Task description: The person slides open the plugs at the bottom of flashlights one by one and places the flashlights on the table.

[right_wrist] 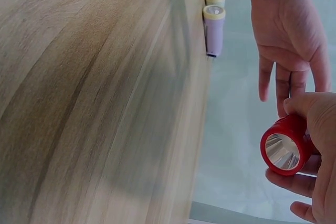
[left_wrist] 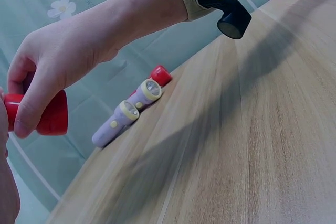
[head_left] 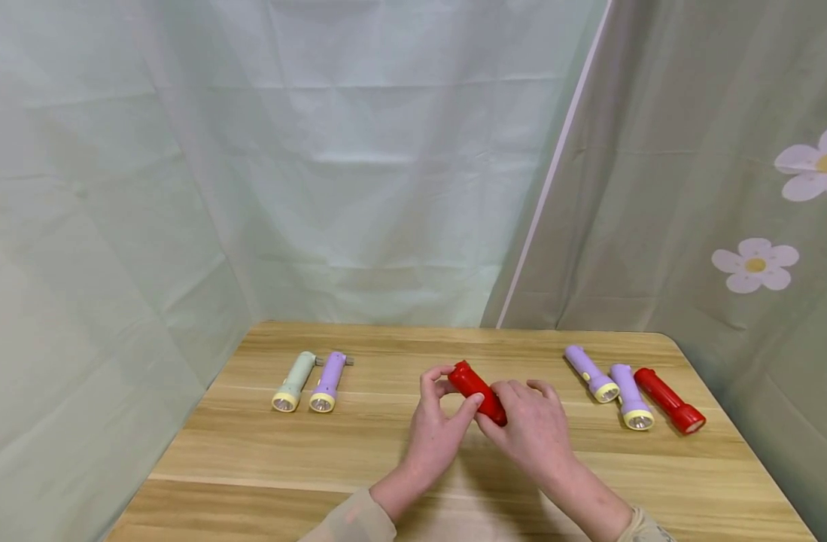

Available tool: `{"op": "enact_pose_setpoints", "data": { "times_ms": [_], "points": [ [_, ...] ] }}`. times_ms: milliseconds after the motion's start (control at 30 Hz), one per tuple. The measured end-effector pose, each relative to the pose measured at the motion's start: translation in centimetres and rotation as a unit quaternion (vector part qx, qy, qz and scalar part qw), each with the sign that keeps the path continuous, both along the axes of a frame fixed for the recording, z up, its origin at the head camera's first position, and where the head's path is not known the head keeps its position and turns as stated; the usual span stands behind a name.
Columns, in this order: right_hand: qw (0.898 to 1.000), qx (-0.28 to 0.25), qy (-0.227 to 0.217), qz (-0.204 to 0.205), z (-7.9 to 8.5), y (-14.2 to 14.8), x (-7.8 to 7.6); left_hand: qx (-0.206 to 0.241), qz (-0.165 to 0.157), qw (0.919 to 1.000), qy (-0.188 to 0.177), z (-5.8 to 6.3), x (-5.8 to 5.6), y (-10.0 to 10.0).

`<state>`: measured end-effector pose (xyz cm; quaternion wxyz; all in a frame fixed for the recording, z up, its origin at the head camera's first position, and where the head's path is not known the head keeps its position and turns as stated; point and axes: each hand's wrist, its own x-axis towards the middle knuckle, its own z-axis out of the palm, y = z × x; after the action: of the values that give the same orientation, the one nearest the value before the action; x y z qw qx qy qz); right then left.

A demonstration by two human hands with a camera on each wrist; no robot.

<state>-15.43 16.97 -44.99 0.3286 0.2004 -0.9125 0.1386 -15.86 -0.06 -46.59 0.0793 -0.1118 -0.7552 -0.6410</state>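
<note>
"One red torch (head_left: 466, 382) in play, right? Where'd we have it?"

"Lower ctr of the head view, tilted, held above the table (head_left: 250, 452). We had both hands on it: L hand (head_left: 432, 429) pinching the thin end b/w thumb & fingers, R hand (head_left: 538, 429) gripping the wider end, fingers curled round."

"Step, d'you reckon?"

"Two-handed handling, we'd guess, w/ L fingertips up by the tail. Lens (right_wrist: 282, 151) faced us at lower right of the R wrist view. Couldn't tell if any part was being worked; fingers hid too much."

"And the others?"

"Green torch (head_left: 296, 382) & left purple torch (head_left: 330, 380) lay left of ctr in the head view, grey metal bits (head_left: 349, 361) showing by their tails. Mid-right we had far purple torch (head_left: 588, 371), near purple torch (head_left: 630, 393) & second red torch (head_left: 667, 399), all flat."

"Next move?"

"Prob. called for a steady R grip before L did anything or let go. Smooth round barrel, so it could've slipped or rolled if we'd loosened both."
</note>
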Motion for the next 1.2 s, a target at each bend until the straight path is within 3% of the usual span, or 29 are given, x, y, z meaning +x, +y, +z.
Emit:
{"op": "enact_pose_setpoints", "data": {
  "times_ms": [667, 1200],
  "points": [
    [0.999, 0.016, 0.03, 0.02, -0.26, 0.1, -0.21, 0.0, -0.002, 0.9999, 0.011, 0.16, 0.29, -0.13],
    [0.999, 0.022, 0.027, 0.024, -0.43, 0.02, -0.19, 0.011, -0.012, 0.9999, 0.002, 0.03, 0.24, -0.29]
  ]
}}
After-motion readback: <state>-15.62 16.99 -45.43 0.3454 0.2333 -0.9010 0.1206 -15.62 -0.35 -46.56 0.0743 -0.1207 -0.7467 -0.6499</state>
